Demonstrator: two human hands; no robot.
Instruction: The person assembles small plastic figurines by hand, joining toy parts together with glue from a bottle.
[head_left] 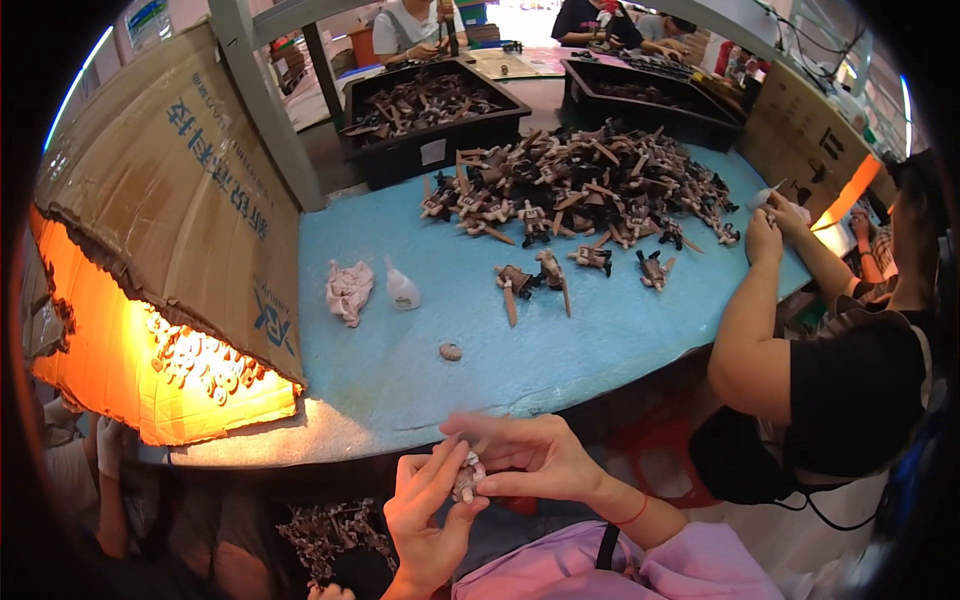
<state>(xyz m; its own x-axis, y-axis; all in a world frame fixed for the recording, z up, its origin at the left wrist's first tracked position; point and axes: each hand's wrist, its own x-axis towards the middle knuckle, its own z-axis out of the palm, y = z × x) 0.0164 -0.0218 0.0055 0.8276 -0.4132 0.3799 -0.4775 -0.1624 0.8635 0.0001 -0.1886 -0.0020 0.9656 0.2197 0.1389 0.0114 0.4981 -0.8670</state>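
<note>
In front of the table's near edge, my left hand (430, 515) holds a small pale toy figure (466, 484) between its thumb and fingers. My right hand (540, 458) comes from the other side, its thumb against the figure and its fingers reaching over the top. Those fingertips are partly blurred, and the hands hide much of the figure. Beyond them, a small brown oval piece (450, 352) lies on the blue tabletop (560, 370). Farther left are a crumpled pinkish cloth (348, 292) and a white squeeze bottle (403, 290) with a thin nozzle.
Brown toy figures (600, 185) form a big heap at the back, several lying loose before it. Two black bins (430, 150) stand behind. At left, a cardboard screen (215, 190) shields brightly lit small parts (205, 365). A co-worker's arm (750, 340) is at right.
</note>
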